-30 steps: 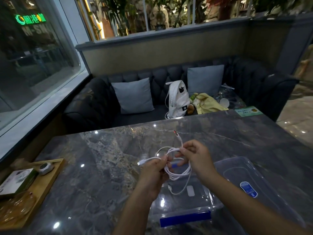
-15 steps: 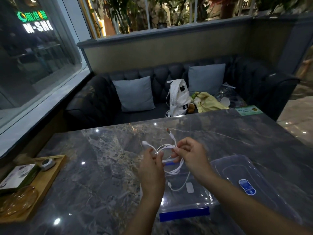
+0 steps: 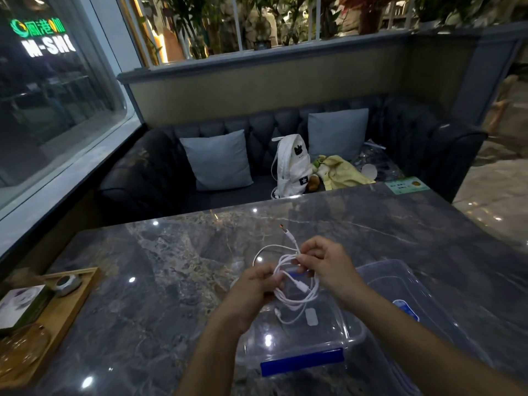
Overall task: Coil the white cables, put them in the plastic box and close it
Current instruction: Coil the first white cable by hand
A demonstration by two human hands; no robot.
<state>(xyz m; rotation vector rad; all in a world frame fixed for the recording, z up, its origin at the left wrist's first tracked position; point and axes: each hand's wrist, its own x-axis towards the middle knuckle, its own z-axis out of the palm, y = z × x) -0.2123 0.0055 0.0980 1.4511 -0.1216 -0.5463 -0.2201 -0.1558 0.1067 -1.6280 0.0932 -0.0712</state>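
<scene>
The left hand pinches the near side of the white cable coil; the right hand pinches the far side, one plug end sticking up. The coil hangs above the open plastic box, where another cable lies. Light, limp and springy, it likely unwinds unless gripped where loops cross. The lid lies on the tabletop just right; a wooden tray sits well left, nothing obstructing

Dim, wide-angle view; ceiling lights glare on the table.
</scene>
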